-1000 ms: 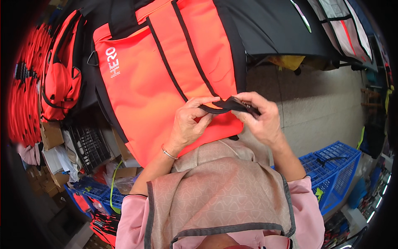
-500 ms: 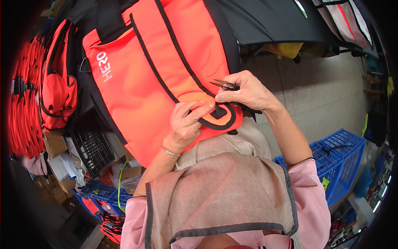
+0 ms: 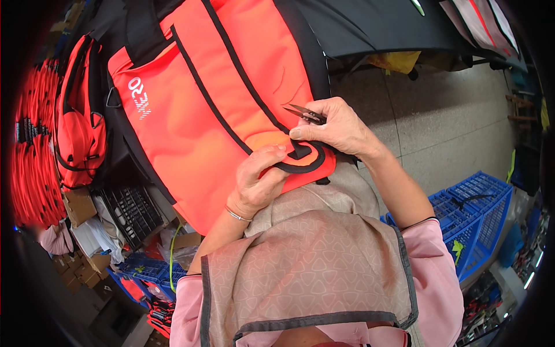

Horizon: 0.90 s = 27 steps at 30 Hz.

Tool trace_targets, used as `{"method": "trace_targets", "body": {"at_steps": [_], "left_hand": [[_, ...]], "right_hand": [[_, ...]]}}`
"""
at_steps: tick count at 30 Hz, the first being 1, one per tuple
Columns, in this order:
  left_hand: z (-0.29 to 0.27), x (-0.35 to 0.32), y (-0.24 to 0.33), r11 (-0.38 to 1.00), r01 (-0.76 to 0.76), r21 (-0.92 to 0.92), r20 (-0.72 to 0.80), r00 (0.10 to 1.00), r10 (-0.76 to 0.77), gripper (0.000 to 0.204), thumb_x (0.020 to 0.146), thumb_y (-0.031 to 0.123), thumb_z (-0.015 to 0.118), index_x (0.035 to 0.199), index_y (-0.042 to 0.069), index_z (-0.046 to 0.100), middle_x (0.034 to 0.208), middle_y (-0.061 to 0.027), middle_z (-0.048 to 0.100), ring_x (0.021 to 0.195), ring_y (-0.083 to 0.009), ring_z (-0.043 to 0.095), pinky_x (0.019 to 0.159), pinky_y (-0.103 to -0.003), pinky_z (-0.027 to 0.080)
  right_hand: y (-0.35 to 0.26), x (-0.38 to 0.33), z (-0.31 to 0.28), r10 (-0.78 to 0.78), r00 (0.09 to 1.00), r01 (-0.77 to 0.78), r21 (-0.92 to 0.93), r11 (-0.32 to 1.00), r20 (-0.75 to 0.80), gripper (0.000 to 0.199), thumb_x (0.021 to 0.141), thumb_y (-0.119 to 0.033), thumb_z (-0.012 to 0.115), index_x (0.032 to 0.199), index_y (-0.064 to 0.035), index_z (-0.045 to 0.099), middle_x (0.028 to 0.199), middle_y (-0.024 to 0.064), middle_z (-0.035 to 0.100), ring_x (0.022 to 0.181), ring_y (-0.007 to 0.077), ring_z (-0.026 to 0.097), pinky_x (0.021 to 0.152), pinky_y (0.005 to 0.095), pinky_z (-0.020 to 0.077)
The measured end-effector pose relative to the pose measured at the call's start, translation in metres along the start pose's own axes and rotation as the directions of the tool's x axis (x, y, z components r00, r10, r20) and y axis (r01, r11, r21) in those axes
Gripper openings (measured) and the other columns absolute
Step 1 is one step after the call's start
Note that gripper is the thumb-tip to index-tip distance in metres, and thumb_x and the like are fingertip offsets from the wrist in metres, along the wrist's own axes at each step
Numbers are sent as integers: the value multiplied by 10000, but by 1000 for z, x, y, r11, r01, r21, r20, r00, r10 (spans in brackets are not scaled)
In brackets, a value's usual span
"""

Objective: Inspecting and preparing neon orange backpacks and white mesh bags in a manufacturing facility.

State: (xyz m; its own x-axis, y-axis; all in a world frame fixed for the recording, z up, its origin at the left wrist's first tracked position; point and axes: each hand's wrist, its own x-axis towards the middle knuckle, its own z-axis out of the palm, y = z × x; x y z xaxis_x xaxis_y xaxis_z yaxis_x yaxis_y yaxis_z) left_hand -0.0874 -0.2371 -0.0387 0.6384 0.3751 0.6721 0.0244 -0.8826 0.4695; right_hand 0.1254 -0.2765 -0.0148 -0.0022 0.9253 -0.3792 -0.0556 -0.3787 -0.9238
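Observation:
A bright orange-red bag (image 3: 167, 144) with black sides lies in front of me, its lower end against my lap. A wide strap (image 3: 217, 87) with black piping runs down it to a rounded end piece (image 3: 315, 162) with black binding. My left hand (image 3: 259, 176) is closed on the near side of that end piece, thumb and fingers pinching the fabric. In my right hand (image 3: 338, 128) are dark thread snips (image 3: 309, 115), blades pointing left and slightly apart. The right thumb and fingertips come down at the upper edge of the end piece. Exactly what they pinch there is hidden.
To the left stand another orange-red bag (image 3: 81, 133) and a tall stack of orange-red pieces (image 3: 32, 156). Blue plastic crates (image 3: 471, 214) stand on the right, with more (image 3: 144, 266) at lower left. A black-covered table (image 3: 370, 26) extends beyond the bag.
The bag and both hands appear slightly farther left, as the whole view has shifted. The right hand has lifted a little, and the snips show more clearly. Both grips stay closed.

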Motion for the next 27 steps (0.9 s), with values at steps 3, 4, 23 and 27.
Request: {"method": "trace_targets", "body": {"at_steps": [3, 4, 23, 27], "left_hand": [[3, -11, -1, 985, 98, -144, -159, 980, -120, 389, 662, -103, 688, 1023, 11, 599, 1139, -164, 628, 872, -269, 679, 700, -366, 597], [-1, -8, 0, 977, 126, -170, -38, 990, -134, 459, 665, -107, 690, 1088, 28, 575, 1116, -162, 635, 877, -262, 681, 696, -359, 594], [2, 9, -1, 998, 48, 47, 206, 977, -56, 295, 657, -14, 695, 936, 80, 704, 834, -7, 622, 745, -171, 614, 635, -304, 509], [3, 7, -1, 997, 17, 69, 205, 978, -31, 273, 668, 11, 704, 932, 83, 711, 832, 1, 625, 739, -161, 609, 624, -295, 498]], "right_hand": [[0, -4, 8, -67, 998, 67, 17, 998, -22, 257, 776, -166, 793, 702, 7, 618, 642, -13, 574, 627, 40, 505, 567, 234, 424], [4, -4, 10, -93, 995, 91, -40, 995, -41, 245, 770, -149, 792, 715, 15, 618, 648, 3, 585, 632, 45, 518, 576, 235, 437], [8, -104, 34, -347, 847, -30, -688, 725, -402, 218, 833, -234, 739, 907, -41, 671, 773, 93, 681, 665, 276, 669, 555, 361, 507], [8, -101, 36, -336, 857, -55, -718, 694, -391, 210, 827, -243, 738, 863, -45, 676, 754, 79, 677, 637, 271, 656, 526, 367, 487]]}}
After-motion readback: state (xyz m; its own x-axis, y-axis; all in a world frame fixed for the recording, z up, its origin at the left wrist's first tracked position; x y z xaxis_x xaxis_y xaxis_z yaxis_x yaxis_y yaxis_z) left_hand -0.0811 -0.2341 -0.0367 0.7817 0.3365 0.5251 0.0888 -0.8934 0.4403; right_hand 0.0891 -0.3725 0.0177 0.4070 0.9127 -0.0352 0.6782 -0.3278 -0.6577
